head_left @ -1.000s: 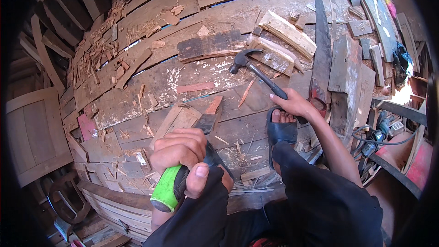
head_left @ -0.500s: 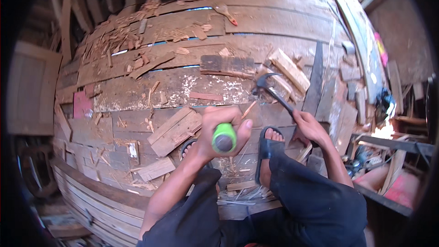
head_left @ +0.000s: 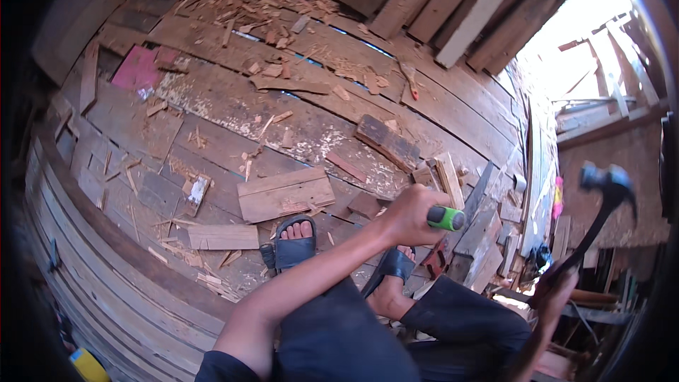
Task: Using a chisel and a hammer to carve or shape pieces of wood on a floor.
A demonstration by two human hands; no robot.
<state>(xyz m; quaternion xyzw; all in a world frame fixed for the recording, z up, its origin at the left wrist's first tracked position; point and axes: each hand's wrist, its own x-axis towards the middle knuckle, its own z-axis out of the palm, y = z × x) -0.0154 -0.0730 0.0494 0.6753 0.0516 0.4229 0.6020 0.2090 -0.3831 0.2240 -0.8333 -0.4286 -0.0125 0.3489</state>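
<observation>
Head view: the left hand (head_left: pixel 412 216) has its fingers wrapped around a green-and-black tool handle (head_left: pixel 445 218); the butt shows at the fist's right, while the fist hides the tool's other end. The right hand (head_left: pixel 555 288), to the lower right of the handle, has its fingers closed around the shaft of a claw hammer (head_left: pixel 610 185), its head raised well to the handle's right. Seen just above the handle is a pale wood block (head_left: pixel 450 178); to its upper right runs the blade of a handsaw (head_left: pixel 479 189), whose red grip shows below the handle. To its lower left are two black sandals (head_left: pixel 295 249), and the left forearm crosses in front of the trousers (head_left: pixel 332 332). Left of the handle lie a broad plank (head_left: pixel 286 195) and, farther out, a short board (head_left: pixel 223 237). To its upper left are a reddish strip (head_left: pixel 346 167) and a dark wood block (head_left: pixel 387 141). Well above it lies a paintbrush (head_left: pixel 409 82), with leaning planks (head_left: pixel 472 21) beyond.
</observation>
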